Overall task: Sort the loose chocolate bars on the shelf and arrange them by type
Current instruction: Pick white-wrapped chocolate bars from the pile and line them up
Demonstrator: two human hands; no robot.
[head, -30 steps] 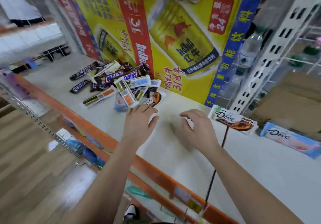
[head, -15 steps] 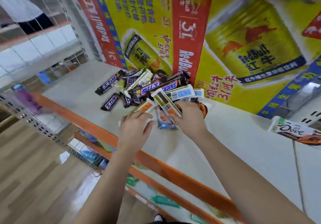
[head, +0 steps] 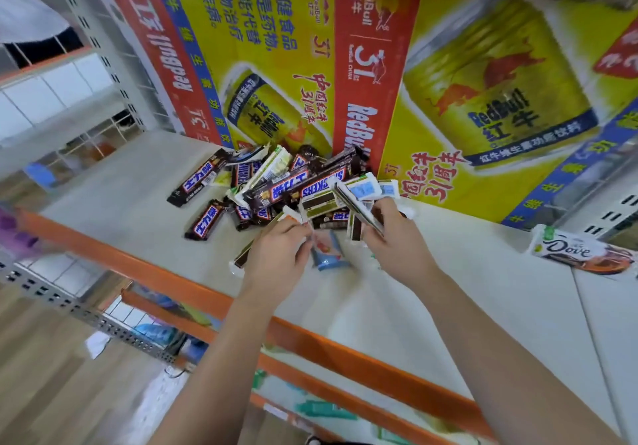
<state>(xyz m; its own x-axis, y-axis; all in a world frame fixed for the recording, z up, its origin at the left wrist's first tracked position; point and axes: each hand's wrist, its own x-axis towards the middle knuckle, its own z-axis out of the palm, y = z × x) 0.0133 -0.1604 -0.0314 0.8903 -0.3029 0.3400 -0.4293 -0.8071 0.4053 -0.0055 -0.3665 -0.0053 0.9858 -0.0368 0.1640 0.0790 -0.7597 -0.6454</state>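
Near edge of shelf [head: 379, 310]: left hand [head: 276, 254] curls round a white-ended bar [head: 243, 256], apparently gripping it. Right hand [head: 397, 241] pinches a barcoded bar [head: 355, 204]. Beyond, the chocolate bar pile [head: 276, 182] lies against the Red Bull poster [head: 483, 99]; Dove bar [head: 580, 251] well apart, right.

Place: a shop, seen at one bay of its display shelving.
Shelving: a pale shelf [head: 379, 310] with an orange front rail [head: 345, 346], held between white perforated metal uprights [head: 114, 64].
Stock: wrapped chocolate bars [head: 276, 185] of several brands lie heaped on the shelf; a Dove bar [head: 580, 249] lies well apart to the right.
Advertising: yellow-and-red Red Bull panels [head: 276, 64], printed with cans and Chinese text, line the back of the shelf.
Lower tier: more packaged goods [head: 155, 332], blurred.
Floor: wood-look flooring [head: 51, 375].
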